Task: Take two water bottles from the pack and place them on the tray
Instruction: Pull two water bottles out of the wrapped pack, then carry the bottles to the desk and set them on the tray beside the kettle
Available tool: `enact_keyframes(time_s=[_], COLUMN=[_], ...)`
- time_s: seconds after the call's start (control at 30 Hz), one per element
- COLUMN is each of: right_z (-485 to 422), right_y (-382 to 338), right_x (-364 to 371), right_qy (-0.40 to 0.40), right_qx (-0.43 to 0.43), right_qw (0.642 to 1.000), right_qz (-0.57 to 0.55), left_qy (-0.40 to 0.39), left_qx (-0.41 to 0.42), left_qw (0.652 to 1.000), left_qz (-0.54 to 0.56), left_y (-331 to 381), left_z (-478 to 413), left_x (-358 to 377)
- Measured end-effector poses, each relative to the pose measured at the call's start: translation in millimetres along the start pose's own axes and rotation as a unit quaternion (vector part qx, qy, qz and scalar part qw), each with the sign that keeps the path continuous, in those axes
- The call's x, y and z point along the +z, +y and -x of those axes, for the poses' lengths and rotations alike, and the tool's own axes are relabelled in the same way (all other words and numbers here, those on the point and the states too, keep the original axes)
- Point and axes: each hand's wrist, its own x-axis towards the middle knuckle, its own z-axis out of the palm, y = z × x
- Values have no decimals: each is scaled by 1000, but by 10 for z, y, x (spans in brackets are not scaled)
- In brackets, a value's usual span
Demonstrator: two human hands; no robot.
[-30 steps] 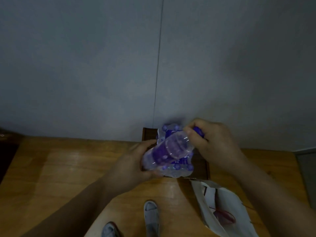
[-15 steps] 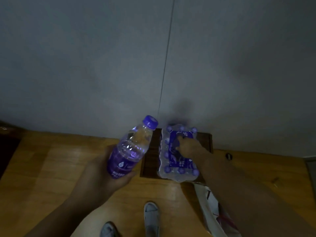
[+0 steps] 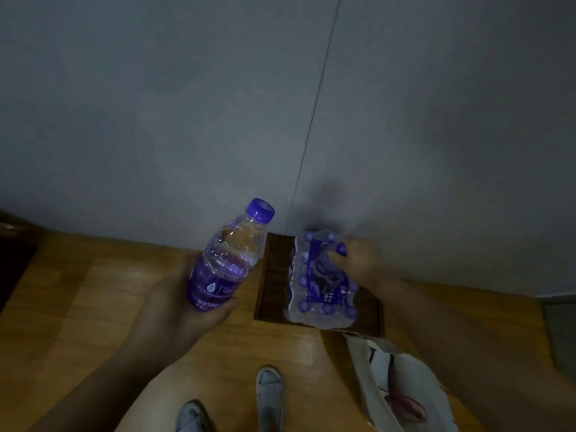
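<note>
Water bottle (image 3: pixel 228 257), purple-capped and tilted, sits gripped in the left hand (image 3: pixel 184 307) above the wooden floor (image 3: pixel 78 291). Right hand (image 3: pixel 358 260) fingers curl onto a bottle in the pack (image 3: pixel 322 282), which rests on the dark tray (image 3: pixel 274 275) by the far wall.

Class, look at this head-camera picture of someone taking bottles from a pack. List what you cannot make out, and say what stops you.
1. Head view: whether the right hand has gripped a second bottle; its fingers hide the cap in the pack.
2. How many bottles remain: wrap glare and dim light blur them.
3. Small print on the held bottle label: too small, partly covered by the left hand.
4. The white bag: cut off by the bottom edge.
</note>
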Motion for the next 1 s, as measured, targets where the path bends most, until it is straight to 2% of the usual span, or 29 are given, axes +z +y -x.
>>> enact_keyframes(time_s=[0.1,0.2,0.27,0.33,0.37,0.43,0.47,0.5,0.57,0.67,0.77,1.0], right_z=[284,633,906,1113,1161,1213,1205,1187,1168,1229,1375,2121], right_y=[-282,-710,-991,-1250,-1386,-1768,-1983,-2194,-2537,-2930,-3277,-4369], right_x=[-542,-1184,-1680,-1880,-1797,-1363,-1116,-893,-654,-489,-352,14], right_qy=[52,116,146,170,162,63,31,18,17,-13,-56,-93], right_qx=[-8,-74,-109,-128,-107,-89,-94,-92,-65,-44,-61,-94], right_qw=[995,983,961,905,885,842,805,769,734,715,695,722], right_qz=[-83,-117,-208,-368,-424,-528,-585,-632,-675,-698,-714,-679], left_qy=[19,35,48,68,77,93,103,112,129,154,193,239], left_qx=[15,9,9,6,0,-11,-14,-18,-30,-50,-50,-69], left_qw=[1000,999,998,995,994,991,989,987,984,977,966,939], left_qz=[-3,20,41,68,79,96,105,112,118,142,164,238], left_y=[166,300,389,479,522,576,583,582,541,394,252,-232], left_z=[41,91,146,202,242,334,393,464,641,946,1236,2083], left_x=[-119,-256,-369,-510,-583,-719,-786,-857,-1015,-1301,-1616,-2559])
